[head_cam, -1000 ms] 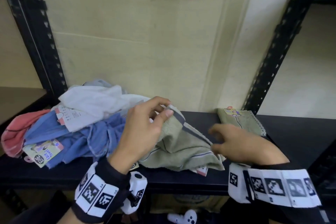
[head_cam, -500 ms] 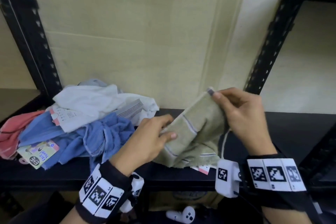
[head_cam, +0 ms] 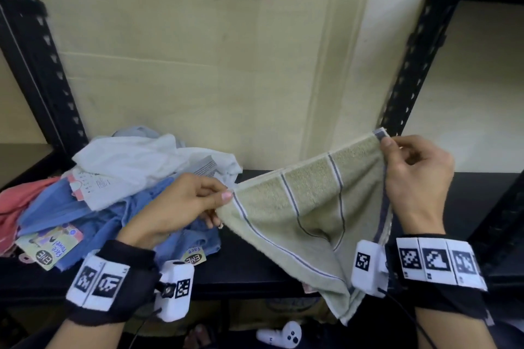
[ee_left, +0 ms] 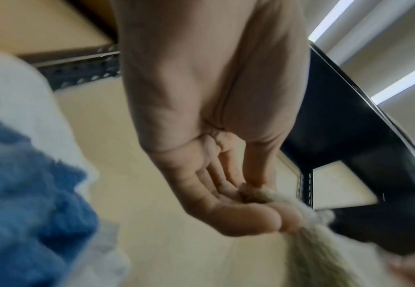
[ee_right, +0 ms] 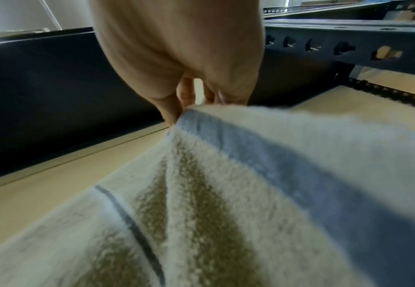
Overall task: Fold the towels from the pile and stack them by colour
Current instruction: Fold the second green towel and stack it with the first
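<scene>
An olive-green towel (head_cam: pixel 309 207) with thin grey stripes hangs spread between my two hands above the black shelf (head_cam: pixel 249 269). My left hand (head_cam: pixel 218 198) pinches its left top corner; in the left wrist view that hand (ee_left: pixel 258 192) has thumb and fingers closed on the towel (ee_left: pixel 319 242). My right hand (head_cam: pixel 388 144) pinches the right top corner, held higher; the right wrist view shows this hand (ee_right: pixel 184 108) at the edge of the towel (ee_right: pixel 226 194). The pile (head_cam: pixel 113 187) of white, blue and pink towels lies at the left of the shelf.
Slotted black shelf uprights (head_cam: pixel 411 65) stand left and right of a pale wooden back panel (head_cam: pixel 198 65). Paper labels (head_cam: pixel 48 246) hang from the blue towels. A white game controller (head_cam: pixel 283 334) lies on the floor below the shelf.
The green towel has been lifted from the shelf and pulled open. My right hand took a corner and moved up and to the right; my left hand shifted to the opposite corner.
</scene>
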